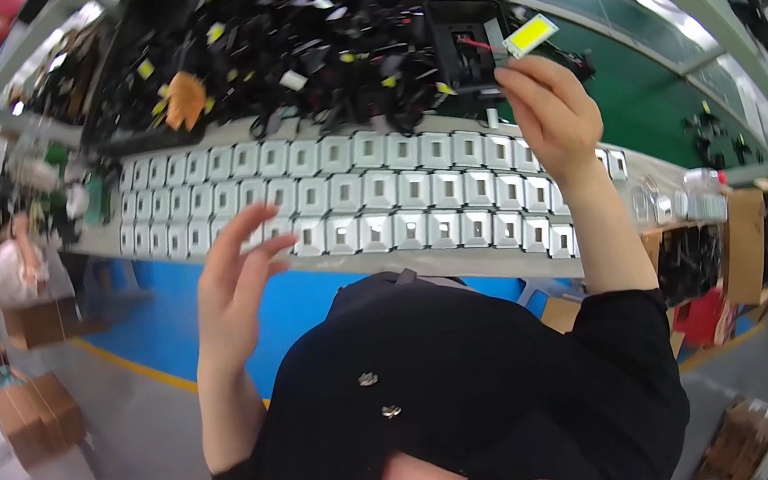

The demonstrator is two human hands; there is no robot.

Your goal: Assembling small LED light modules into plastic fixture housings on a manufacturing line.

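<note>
My right hand is raised over the far right part of the bench, thumb and fingers pinched together. At its fingertips is a small yellow LED panel with a white border and a thin red wire. The exact grip point, on panel or wire, is hard to make out. Just beyond the fingers stands an open black housing. My left hand hovers at the near edge of the bench with its fingers apart, holding nothing. Close to it lie rows of square silver reflectors with central openings.
A large heap of black parts and cables fills the far side, with an orange-brown piece on it. Cardboard boxes stand at right; another carton sits on the floor at left. A person works at far left.
</note>
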